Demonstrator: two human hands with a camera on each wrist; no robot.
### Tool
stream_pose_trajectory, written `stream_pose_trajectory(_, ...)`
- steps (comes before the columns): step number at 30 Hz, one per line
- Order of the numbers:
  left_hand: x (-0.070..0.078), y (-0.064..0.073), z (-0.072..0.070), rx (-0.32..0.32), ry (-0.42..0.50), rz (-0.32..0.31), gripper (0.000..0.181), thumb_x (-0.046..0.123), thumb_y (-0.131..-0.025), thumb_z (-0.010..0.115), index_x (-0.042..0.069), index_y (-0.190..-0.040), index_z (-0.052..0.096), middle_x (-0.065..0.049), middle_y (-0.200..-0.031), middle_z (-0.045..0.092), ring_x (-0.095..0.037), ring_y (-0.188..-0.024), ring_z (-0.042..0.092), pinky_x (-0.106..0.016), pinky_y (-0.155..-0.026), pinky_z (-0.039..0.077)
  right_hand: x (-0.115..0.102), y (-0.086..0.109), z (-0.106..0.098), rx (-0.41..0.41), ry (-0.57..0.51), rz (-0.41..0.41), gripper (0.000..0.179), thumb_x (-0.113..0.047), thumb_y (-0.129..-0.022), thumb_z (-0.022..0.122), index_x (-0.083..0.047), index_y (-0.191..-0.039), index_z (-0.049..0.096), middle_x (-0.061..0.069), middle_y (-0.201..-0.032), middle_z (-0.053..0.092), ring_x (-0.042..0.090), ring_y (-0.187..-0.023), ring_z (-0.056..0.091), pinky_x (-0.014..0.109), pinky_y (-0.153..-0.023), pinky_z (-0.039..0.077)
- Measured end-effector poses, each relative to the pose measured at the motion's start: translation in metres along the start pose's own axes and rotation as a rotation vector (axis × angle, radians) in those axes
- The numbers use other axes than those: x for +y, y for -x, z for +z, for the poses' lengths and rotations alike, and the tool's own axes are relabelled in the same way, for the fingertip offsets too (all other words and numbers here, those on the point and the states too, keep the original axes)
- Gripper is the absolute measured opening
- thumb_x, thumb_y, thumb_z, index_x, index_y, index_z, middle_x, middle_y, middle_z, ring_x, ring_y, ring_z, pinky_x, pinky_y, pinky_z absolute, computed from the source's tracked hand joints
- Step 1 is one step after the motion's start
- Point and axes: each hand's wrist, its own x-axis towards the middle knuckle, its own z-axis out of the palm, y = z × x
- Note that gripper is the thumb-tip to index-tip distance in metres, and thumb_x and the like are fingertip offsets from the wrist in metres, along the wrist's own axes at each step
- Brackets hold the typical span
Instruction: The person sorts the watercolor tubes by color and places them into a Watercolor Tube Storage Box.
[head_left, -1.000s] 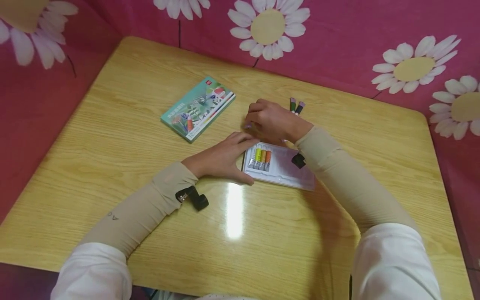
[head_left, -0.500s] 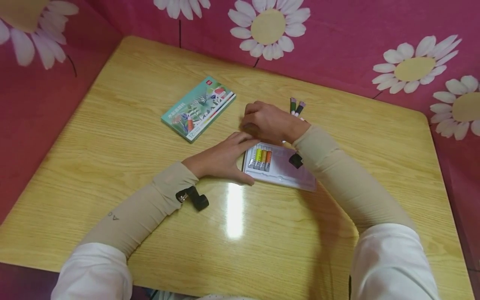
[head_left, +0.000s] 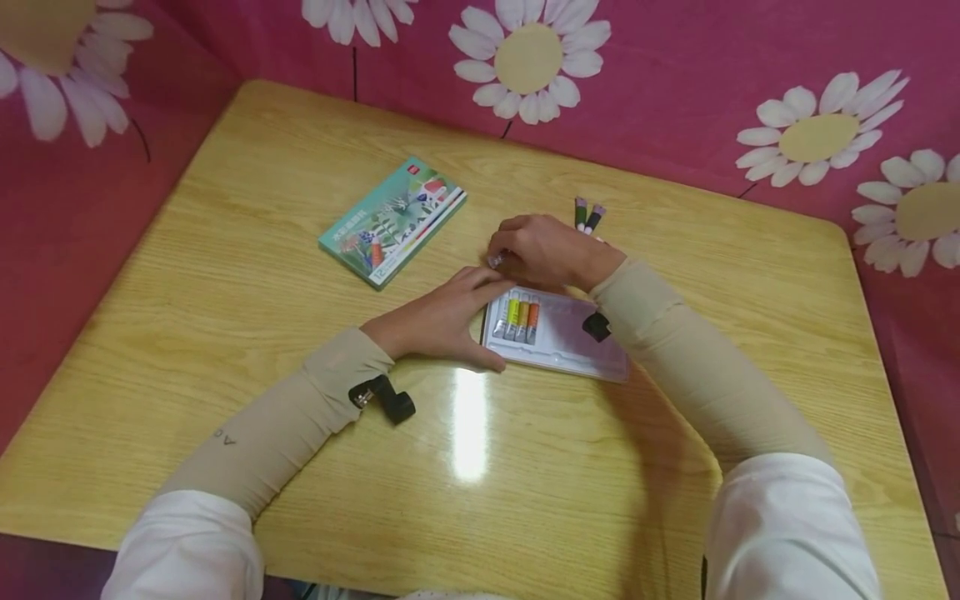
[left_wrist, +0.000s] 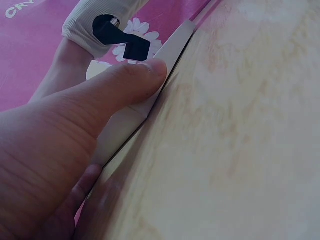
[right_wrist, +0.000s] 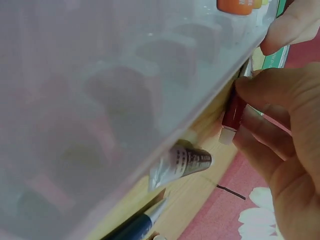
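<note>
A white plastic paint tray [head_left: 558, 358] lies on the table with several small paint tubes [head_left: 522, 321] in its left slots, yellow and orange among them. My left hand [head_left: 442, 321] grips its left end, thumb at the near edge and fingers at the far edge; the thumb [left_wrist: 142, 77] presses the tray wall in the left wrist view. Just beyond the tray, my right hand [head_left: 551, 250] pinches a dark red paint tube [right_wrist: 233, 111] with a whitish cap, between thumb and fingers. From the head view, that tube is mostly hidden by the hand.
A green illustrated box [head_left: 393, 223] lies at the back left. Behind the right wrist are two dark tubes [head_left: 587, 218]. The right wrist view shows another paint tube [right_wrist: 187, 164] and a dark blue one [right_wrist: 145, 220] beyond the tray edge. A flowered pink cloth [head_left: 660, 100] hangs behind the table.
My right hand has shifted slightly towards the tray, its fingers turning a little around the tube. The left hand keeps its place on the tray. The head view has tilted slightly.
</note>
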Motion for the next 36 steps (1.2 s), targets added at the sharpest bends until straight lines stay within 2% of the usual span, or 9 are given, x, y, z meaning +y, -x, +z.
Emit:
stream_pose_trajectory(5, 0.001, 0.0, 0.0, -0.001, -0.003, -0.009, 0.118, 0.065, -0.077, 0.081, 0.018, -0.167, 0.022, -0.004, -0.172, 0.022, -0.022, -0.161, 0.016, -0.045, -0.131, 0.026, 0.001, 0.004, -0.001, 0.008, 0.014, -0.032, 0.02, -0.011, -0.097, 0.071, -0.007, -0.115, 0.078, 0.011, -0.113, 0.075, 0.024, -0.105, 0.072, 0.041, -0.098, 0.061)
stream_pose_trajectory(20, 0.002, 0.001, 0.0, 0.013, -0.01, 0.007, 0.117, 0.063, -0.077, 0.083, 0.015, -0.166, 0.024, -0.005, -0.169, 0.027, -0.022, -0.157, 0.023, -0.044, -0.13, 0.029, 0.001, 0.016, -0.006, -0.001, 0.015, 0.02, 0.018, -0.013, -0.095, 0.075, -0.009, -0.111, 0.08, 0.009, -0.104, 0.077, 0.021, -0.093, 0.071, 0.039, -0.088, 0.062)
stream_pose_trajectory(27, 0.002, 0.002, 0.001, 0.022, -0.004, 0.011, 0.118, 0.063, -0.076, 0.083, 0.017, -0.166, 0.023, -0.006, -0.166, 0.031, -0.021, -0.155, 0.026, -0.043, -0.129, 0.03, 0.0, 0.018, -0.005, -0.028, 0.04, 0.022, 0.017, -0.016, -0.096, 0.073, -0.008, -0.11, 0.078, 0.01, -0.104, 0.075, 0.021, -0.095, 0.07, 0.04, -0.09, 0.062)
stream_pose_trajectory(32, 0.002, 0.002, 0.001, 0.026, -0.003, 0.011, 0.119, 0.063, -0.076, 0.084, 0.021, -0.167, 0.02, -0.004, -0.165, 0.032, -0.02, -0.154, 0.027, -0.043, -0.129, 0.031, -0.001, 0.023, -0.004, 0.007, 0.07, -0.008, 0.017, -0.017, -0.094, 0.076, -0.009, -0.109, 0.08, 0.01, -0.101, 0.072, 0.022, -0.091, 0.067, 0.038, -0.086, 0.061)
stream_pose_trajectory(36, 0.002, 0.002, 0.0, 0.025, -0.005, 0.014, 0.118, 0.063, -0.076, 0.083, 0.021, -0.167, 0.02, -0.003, -0.165, 0.032, -0.019, -0.154, 0.027, -0.042, -0.129, 0.03, -0.002, 0.03, -0.006, 0.042, 0.064, 0.015, 0.021, -0.018, -0.093, 0.078, -0.009, -0.111, 0.08, 0.009, -0.103, 0.072, 0.02, -0.092, 0.067, 0.037, -0.084, 0.061)
